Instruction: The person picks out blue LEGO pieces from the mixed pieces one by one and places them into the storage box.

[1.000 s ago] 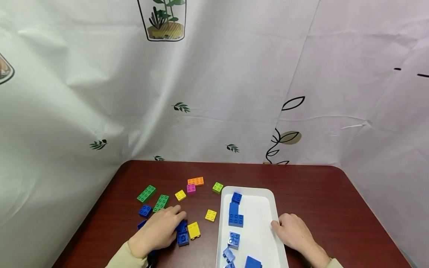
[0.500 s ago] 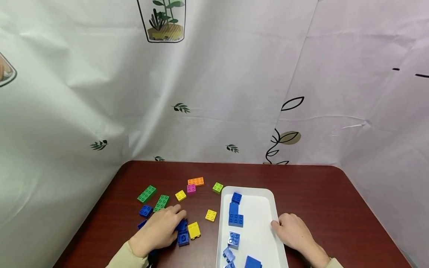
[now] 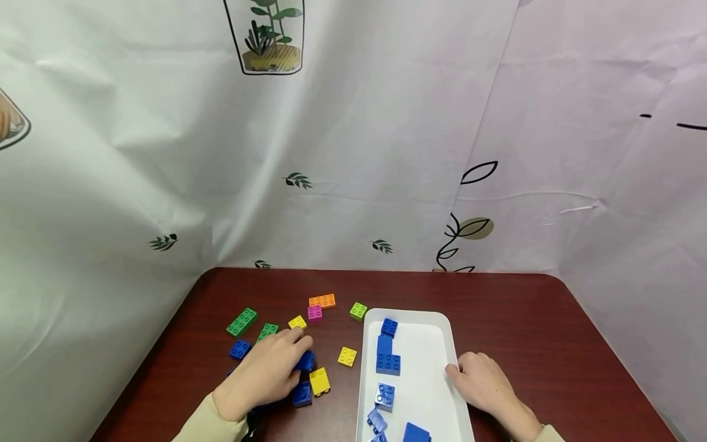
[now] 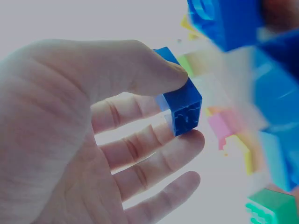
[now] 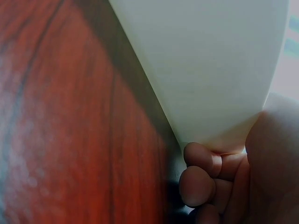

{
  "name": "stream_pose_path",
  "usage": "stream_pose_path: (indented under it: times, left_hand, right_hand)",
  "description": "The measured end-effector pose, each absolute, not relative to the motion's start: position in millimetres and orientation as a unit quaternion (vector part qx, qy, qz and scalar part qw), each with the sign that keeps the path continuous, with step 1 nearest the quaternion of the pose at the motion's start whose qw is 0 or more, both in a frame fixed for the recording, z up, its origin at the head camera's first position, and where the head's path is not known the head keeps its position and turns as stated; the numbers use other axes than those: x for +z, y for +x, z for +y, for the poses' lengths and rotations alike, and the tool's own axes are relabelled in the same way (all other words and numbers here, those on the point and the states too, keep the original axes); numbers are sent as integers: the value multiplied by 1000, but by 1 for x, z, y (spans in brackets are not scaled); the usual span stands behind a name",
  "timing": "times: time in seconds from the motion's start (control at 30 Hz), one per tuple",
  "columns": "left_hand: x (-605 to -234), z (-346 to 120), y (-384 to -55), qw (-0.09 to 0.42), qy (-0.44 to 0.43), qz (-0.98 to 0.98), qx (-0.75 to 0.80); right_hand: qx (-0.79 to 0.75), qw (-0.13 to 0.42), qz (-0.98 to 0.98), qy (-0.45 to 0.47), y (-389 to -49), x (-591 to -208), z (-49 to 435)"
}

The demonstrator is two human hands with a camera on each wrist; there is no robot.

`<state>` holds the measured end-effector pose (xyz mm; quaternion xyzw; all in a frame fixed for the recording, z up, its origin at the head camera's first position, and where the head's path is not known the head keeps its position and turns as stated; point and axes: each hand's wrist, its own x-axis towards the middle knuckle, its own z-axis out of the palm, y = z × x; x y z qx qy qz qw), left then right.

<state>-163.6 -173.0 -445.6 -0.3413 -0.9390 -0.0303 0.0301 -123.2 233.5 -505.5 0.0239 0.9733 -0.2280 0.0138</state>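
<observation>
My left hand pinches a blue toy brick between thumb and fingers, as the left wrist view shows. More blue bricks lie about it, one blue brick just below the fingers, another blue brick past the hand's far side. A yellow brick piece sits close to the right of it. With its thumb over the rim, my right hand grips the right edge of a white tray. In the right wrist view its fingers curl under the tray wall.
Several blue pieces lie along the tray's left side and near end. Behind the left hand are green bricks, an orange brick, a pink brick and a lime brick. A small yellow brick lies beside the tray.
My left hand has shifted slightly away from me, with the blue brick in its fingers, and now covers more of the nearer green brick. The right hand stays at the tray's edge.
</observation>
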Motion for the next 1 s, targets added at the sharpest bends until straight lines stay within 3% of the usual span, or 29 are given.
stream_pose_path:
  times: [0.67,1.0]
  left_hand:
    - [-419,-106,-156,60,-413,-909,-22]
    - [-416,-73,-150,50,-457,-888,-20]
  right_hand:
    - [-224,8,974,21,-123,-508,234]
    - [-222,5,975,21,-123,-507,234]
